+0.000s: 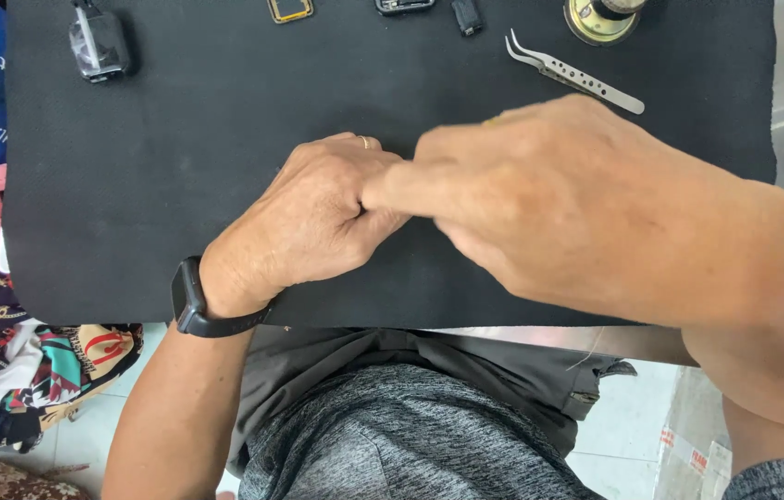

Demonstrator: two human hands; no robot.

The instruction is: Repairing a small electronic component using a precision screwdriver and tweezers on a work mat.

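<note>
From the head camera, your two hands meet over the middle of the black mat (179,167). Your left hand (313,218) is curled into a loose fist, a ring on one finger and a dark smartwatch (190,301) on the wrist. Your right hand (540,185) comes in from the right and lies partly over the left, its fingers pressed against the left knuckles; whatever sits between them is hidden, so you cannot tell whether either hand is clamped on anything. Just beyond your right hand, a pair of silver curved tweezers (572,74) lies flat on the mat, apart from your fingers. Along the far edge sit a round brass-coloured part (596,23), a small black piece (466,17), a gold rectangular frame (290,9) and, at far left, a clear-and-black block (99,44). Patterned cloth (3,361) is piled to the left of the mat.
</note>
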